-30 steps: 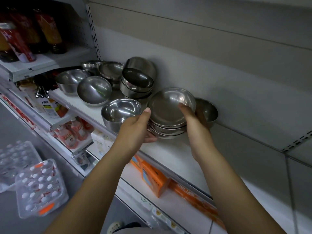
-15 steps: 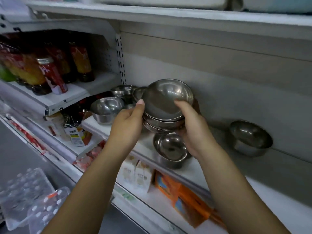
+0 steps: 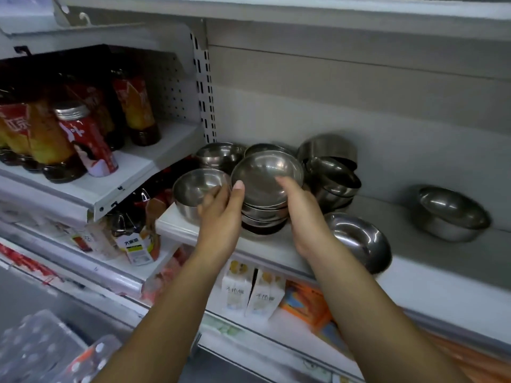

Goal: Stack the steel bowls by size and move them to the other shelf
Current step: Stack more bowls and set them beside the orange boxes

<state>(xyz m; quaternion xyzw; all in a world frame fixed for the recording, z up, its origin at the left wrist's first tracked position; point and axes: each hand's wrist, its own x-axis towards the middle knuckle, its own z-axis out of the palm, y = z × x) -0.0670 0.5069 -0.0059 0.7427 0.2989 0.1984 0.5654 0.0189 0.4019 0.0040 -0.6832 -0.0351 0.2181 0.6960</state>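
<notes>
A stack of several nested steel bowls (image 3: 266, 183) is held between both hands above the white shelf (image 3: 265, 250). My left hand (image 3: 221, 217) grips its left side with the thumb on the top rim. My right hand (image 3: 307, 219) grips the right side, fingers over the rim. A single bowl (image 3: 197, 189) stands just left of the stack. A tilted pile of bowls (image 3: 334, 175) leans at the back right, more bowls (image 3: 221, 154) sit behind. One bowl (image 3: 362, 241) lies by my right wrist and one bowl (image 3: 450, 214) stands far right.
Bottles with red and orange labels (image 3: 80, 139) fill the shelf at the upper left. A slotted upright (image 3: 206, 100) divides the two bays. Cartons (image 3: 251, 291) and orange packs (image 3: 309, 302) sit on the shelf below. An upper shelf edge (image 3: 276, 9) runs overhead.
Both hands lifted the stack off the shelf and carried it left, past a single bowl now by my right wrist. The view has swung up and left.
</notes>
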